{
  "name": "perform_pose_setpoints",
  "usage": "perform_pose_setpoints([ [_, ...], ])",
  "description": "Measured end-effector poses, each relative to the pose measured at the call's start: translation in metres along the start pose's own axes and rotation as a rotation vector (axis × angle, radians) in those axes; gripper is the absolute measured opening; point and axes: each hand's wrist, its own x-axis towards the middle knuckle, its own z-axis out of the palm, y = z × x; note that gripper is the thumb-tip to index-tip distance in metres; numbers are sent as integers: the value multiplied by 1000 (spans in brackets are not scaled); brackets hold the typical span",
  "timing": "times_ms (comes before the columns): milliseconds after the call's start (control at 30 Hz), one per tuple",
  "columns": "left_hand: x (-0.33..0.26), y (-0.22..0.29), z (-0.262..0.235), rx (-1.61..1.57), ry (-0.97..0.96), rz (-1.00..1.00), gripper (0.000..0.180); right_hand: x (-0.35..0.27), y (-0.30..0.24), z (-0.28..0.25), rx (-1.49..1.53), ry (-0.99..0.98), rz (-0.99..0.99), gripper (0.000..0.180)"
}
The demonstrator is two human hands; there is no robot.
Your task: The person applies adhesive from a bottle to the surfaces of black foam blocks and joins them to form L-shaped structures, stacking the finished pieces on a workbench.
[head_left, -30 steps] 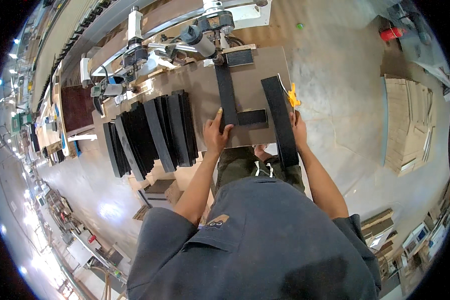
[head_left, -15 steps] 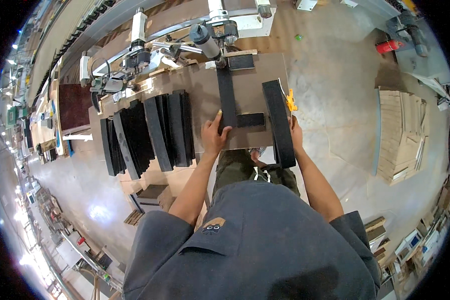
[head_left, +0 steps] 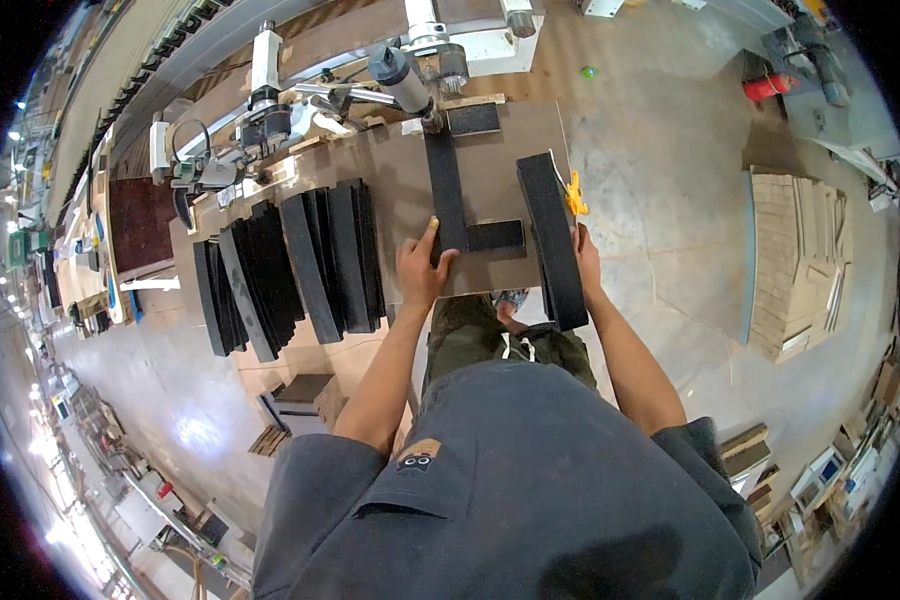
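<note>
A long black strip lies on the brown work board, its far end under the tip of a grey cylindrical drilling head. My left hand grips the strip's near end, index finger along its left edge and thumb across the near end. One short black block sits against the strip's right side; another black block is near its far end. My right hand is at the board's right edge, beside a stack of black strips and just below a yellow plastic piece. Its fingers are partly hidden.
Several bundles of black strips stand at the board's left. More machine heads line the far side. On the floor at right is a pile of tan boards; a red fire extinguisher lies farther off.
The whole view has shifted slightly. Both hands and the black strips keep practically the same places on the board.
</note>
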Motion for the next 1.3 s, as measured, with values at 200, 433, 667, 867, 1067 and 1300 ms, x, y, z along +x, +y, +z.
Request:
perform_pose_setpoints([
  [200,1,2,-3,44,-20,44,73,-6,-10,0,44,67,-38,65],
  [433,17,21,-12,46,-133,-82,61,-8,-19,-5,25,30,21,69],
  [667,115,0,-34,441,-292,316,71,-7,-14,2,41,63,-59,70],
  [867,172,-13,-35,572,-438,905,48,-6,-8,-1,-9,34,-50,71],
  [1067,202,-28,-13,573,-515,1114,41,-12,-13,-8,77,49,-8,68],
  [1300,189,-4,-61,653,-617,1126,58,-12,-9,-4,52,84,-25,65],
])
